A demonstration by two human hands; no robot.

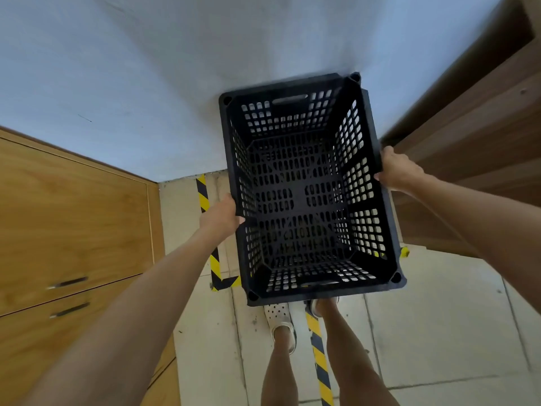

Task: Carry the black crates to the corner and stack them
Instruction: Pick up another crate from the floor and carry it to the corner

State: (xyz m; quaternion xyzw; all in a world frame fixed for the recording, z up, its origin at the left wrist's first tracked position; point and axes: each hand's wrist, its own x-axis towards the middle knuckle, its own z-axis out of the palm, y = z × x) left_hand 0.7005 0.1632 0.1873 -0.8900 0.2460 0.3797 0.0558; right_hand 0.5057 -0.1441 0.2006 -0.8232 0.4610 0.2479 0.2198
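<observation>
A black perforated plastic crate (301, 200) fills the middle of the head view, seen from above, open side up and empty. My left hand (221, 216) grips its left long rim, thumb over the edge. My right hand (395, 171) grips the right long rim. The crate hangs above the floor close to the white wall, over an area marked with yellow-and-black tape (202, 191). Through its holes I cannot tell whether another crate lies under it.
A wooden cabinet with drawer handles (70, 224) stands at the left. Dark wooden shelving (474, 142) stands at the right. The white wall (175, 68) is straight ahead. My feet (281, 326) stand on pale floor tiles beside a tape stripe (319, 361).
</observation>
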